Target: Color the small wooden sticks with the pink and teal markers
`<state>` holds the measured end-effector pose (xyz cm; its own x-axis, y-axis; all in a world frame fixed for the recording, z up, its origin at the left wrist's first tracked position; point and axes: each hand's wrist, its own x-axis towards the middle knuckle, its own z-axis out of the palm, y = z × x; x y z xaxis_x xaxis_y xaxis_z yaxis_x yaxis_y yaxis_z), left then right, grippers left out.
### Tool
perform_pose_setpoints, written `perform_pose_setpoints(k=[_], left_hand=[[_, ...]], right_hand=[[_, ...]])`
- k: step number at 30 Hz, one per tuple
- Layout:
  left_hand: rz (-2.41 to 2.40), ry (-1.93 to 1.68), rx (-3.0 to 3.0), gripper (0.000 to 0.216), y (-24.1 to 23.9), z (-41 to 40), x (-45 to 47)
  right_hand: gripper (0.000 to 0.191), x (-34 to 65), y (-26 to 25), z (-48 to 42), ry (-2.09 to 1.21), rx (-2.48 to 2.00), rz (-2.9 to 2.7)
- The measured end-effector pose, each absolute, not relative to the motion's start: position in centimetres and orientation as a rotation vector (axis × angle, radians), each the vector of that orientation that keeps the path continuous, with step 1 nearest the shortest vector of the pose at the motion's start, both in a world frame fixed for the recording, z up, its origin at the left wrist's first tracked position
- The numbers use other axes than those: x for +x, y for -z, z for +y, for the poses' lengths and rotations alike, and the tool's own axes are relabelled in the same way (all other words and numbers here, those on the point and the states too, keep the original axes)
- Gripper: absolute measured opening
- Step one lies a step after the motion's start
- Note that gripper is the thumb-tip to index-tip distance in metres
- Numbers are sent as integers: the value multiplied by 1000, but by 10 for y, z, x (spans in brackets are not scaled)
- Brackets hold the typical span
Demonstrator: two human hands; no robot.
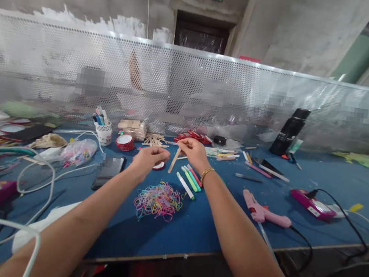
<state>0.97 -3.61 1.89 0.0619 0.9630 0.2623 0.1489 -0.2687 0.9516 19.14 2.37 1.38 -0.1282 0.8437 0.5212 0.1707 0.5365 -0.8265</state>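
A wooden craft stick (173, 161) hangs down from the fingertips of my right hand (194, 153), which is closed in a pinch on its upper end. My left hand (149, 160) is held a short way to the left of the stick, thumb and fingers pressed together. Whatever it may hold is too small to make out. Below both hands lies a tangled pile of colourful rubber bands (159, 200). Several marker pens (189, 179) rest side by side under my right wrist. A round white-and-red item (158, 165) is partly hidden behind my left fingers.
On the right lie a pink glue gun (262, 210) and a purple power strip (315, 205); a black bottle (289, 132) stands behind. To the left are a phone (108, 172), a pen cup (103, 133) and loose white cables (54, 174). Craft sticks (155, 140) lie farther back.
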Motion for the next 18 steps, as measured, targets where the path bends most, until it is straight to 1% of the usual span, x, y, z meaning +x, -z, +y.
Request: perform_pose_setpoints(k=[5,8,12,15,18], left_hand=[[1045,-1421,1271,38,-4,-32,5],[1040,-1422,1221,46,-2,-35,1],[1084,-1454,1293,43,-4,-35,-1],[1162,-1465,1472,37,-2,-30,-4],[1239,-1439,1729,29,2,-26,-9]], right_hand=[[16,184,-22,11,-996,-749,-1619],[17,174,-22,3,-1026,-745,-1680],[17,164,-18,-5,-853,-740,-1877],[18,161,-14,-7,-658,-754,-1992],[16,161,-12,-7,-562,-815,-2030]])
